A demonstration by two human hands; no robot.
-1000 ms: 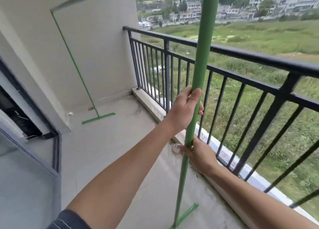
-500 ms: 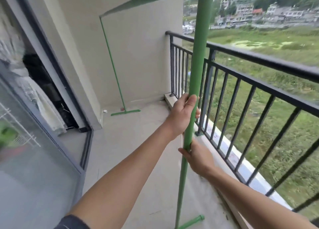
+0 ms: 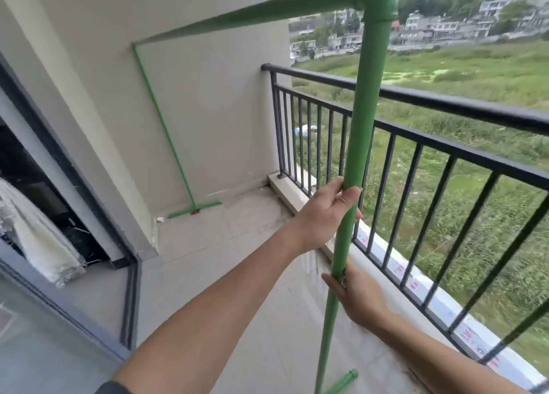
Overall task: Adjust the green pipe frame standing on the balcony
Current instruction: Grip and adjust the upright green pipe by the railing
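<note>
The green pipe frame (image 3: 367,102) stands on the balcony floor: a near upright post, an elbow joint at its top, a long top bar running back to a far post by the wall, and a foot bar at each base. My left hand (image 3: 329,212) is wrapped around the near post at mid height. My right hand (image 3: 358,297) grips the same post just below it. The near foot bar shows at the bottom edge of the head view.
A black metal railing (image 3: 445,144) runs along the right side, close behind the near post. A beige wall (image 3: 208,96) closes the far end. A dark-framed sliding glass door (image 3: 59,319) with a pale curtain lies to the left. Grey floor tiles stretch between.
The view has swung left and up, bringing the elbow joint, top bar and door into sight. Both hands keep their grip on the near post at much the same heights.
</note>
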